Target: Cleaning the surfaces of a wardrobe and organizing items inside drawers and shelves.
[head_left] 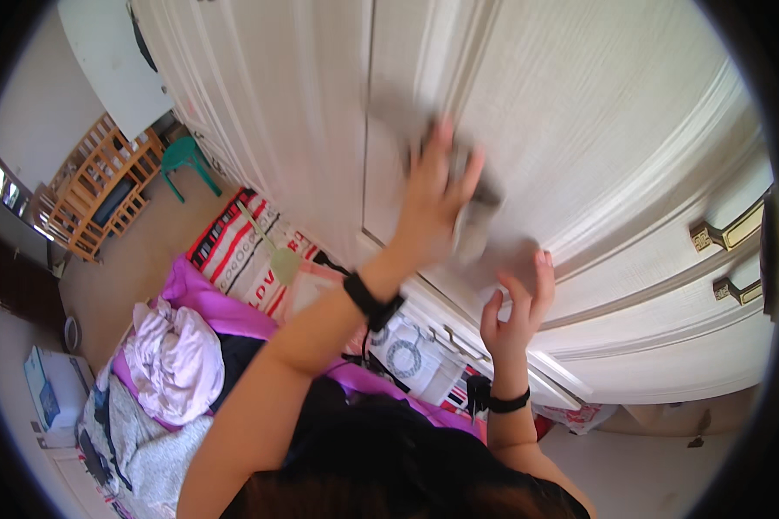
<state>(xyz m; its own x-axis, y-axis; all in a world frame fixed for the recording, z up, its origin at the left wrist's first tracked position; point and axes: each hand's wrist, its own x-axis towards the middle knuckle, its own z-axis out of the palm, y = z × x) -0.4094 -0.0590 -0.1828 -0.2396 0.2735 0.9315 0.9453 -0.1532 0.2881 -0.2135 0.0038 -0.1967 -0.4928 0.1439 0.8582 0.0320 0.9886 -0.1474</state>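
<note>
My left hand [431, 203] is raised against the white wardrobe door [580, 104], with a dark band on its wrist. Under its fingers a grey-green cloth [474, 229] is held against the panel; motion blurs the cloth and part of the hand. Lower and to the right, my right hand [518, 311] is up beside the door, empty, its fingers bent and apart. A shadow falls on the door near its fingertips, and whether they touch the surface I cannot tell.
Ornate brass handles [731, 233] stick out at the right. Below lies a bed with a patterned red, black and white sheet [260, 268], a purple cover [195, 290] and heaped clothes [177, 359]. A green stool [186, 160] and a wooden crib [104, 190] stand far left.
</note>
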